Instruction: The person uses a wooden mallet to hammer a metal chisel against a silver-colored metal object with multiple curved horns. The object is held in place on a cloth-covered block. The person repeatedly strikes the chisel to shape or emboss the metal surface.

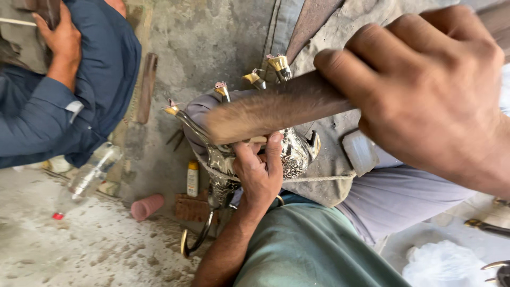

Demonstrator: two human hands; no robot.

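Right hand [430, 90]: fist wrapped around the near end of a wooden bat [276, 109], close to the camera; the blade reaches leftward and lies across the top of the pot.
Left hand [260, 170]: fingers curled over the body of an ornate metal pot [289, 154], thumb up against its patterned side, pinning it on the lap.
Pot: silver-coloured and embossed, with a curved spout [186, 119] pointing left and a gold-tipped curl [194, 242] hanging below; it sits on a grey cloth [324, 175] over the knees.
Step in hand: by the look of it, a shaping or tapping stroke, the bat meeting the pot's upper side while the other hand steadies it.
Next move calls for: a firm hold below and a stroke that stays off the thumb and spout.
In the way: gold-tipped tools [279, 64] standing just behind the pot, near the bat's path.
Around: a second person in a blue shirt [79, 79] at upper left, hand raised; a clear bottle [90, 175], a pink cup [147, 206], a small yellow-capped bottle [192, 178], a brick [192, 208], white plastic [441, 263] at lower right.
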